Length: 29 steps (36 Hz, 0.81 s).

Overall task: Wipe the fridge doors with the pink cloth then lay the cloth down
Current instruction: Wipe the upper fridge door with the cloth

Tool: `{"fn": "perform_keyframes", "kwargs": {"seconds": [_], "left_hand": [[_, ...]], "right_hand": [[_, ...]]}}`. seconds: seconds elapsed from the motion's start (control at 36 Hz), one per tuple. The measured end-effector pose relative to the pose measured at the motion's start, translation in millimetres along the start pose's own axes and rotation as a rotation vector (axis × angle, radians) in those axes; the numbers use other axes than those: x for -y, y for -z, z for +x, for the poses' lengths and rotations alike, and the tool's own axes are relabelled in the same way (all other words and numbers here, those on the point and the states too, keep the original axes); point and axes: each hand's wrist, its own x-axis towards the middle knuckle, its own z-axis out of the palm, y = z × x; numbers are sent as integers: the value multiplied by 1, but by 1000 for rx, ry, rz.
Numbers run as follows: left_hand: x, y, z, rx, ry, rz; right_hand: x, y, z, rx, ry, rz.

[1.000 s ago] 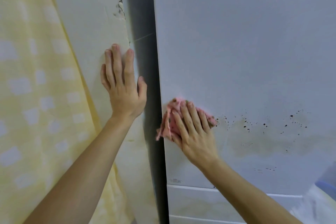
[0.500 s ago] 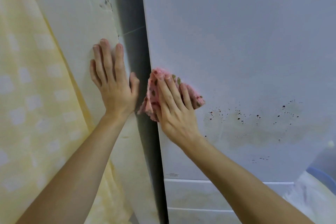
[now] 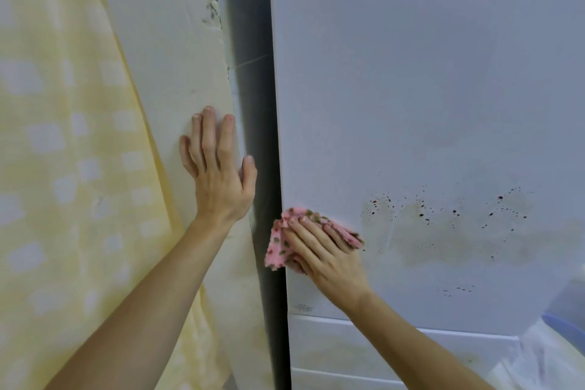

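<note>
Wiping is under way, not finished: the right hand [image 3: 323, 250], fingers flat and close together, presses the pink cloth [image 3: 278, 247] against the upper fridge door [image 3: 411, 89] near its left edge, with brown specks [image 3: 443, 218] uncleaned at the cloth's 3 o'clock. The left hand [image 3: 218, 174] lies flat on the wall [image 3: 164, 57] at 10 o'clock. Laying the cloth down is left. The right thumb is hidden, and the lower door [image 3: 364, 348] is cut off

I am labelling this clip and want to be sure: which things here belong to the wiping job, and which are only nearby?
Belong to the job: pink cloth; right hand pressing it; fridge door; dark-speckled stain on the door.

Only nearby: yellow curtain; wall, with the left hand flat on it; blue rim, lower right.
</note>
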Motion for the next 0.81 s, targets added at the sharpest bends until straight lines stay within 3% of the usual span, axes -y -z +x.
{"fn": "perform_keyframes", "kwargs": {"seconds": [0.11, 0.28, 0.36, 0.47, 0.61, 0.81], "left_hand": [[3, -2, -6, 9, -13, -10], [6, -2, -10, 35, -13, -30], [7, 0, -14, 54, -11, -28], [6, 2, -13, 69, -9, -10], [6, 2, -13, 64, -15, -18], [4, 1, -14, 44, -10, -21]], "right_hand": [[-11, 11, 13, 27, 52, 1], [-24, 41, 80, -177, -51, 69], [-23, 41, 87, -189, -53, 89], [-17, 24, 52, -27, 125, 24], [-16, 8, 23, -23, 231, -123], [-37, 12, 12, 55, 525, -197]]}}
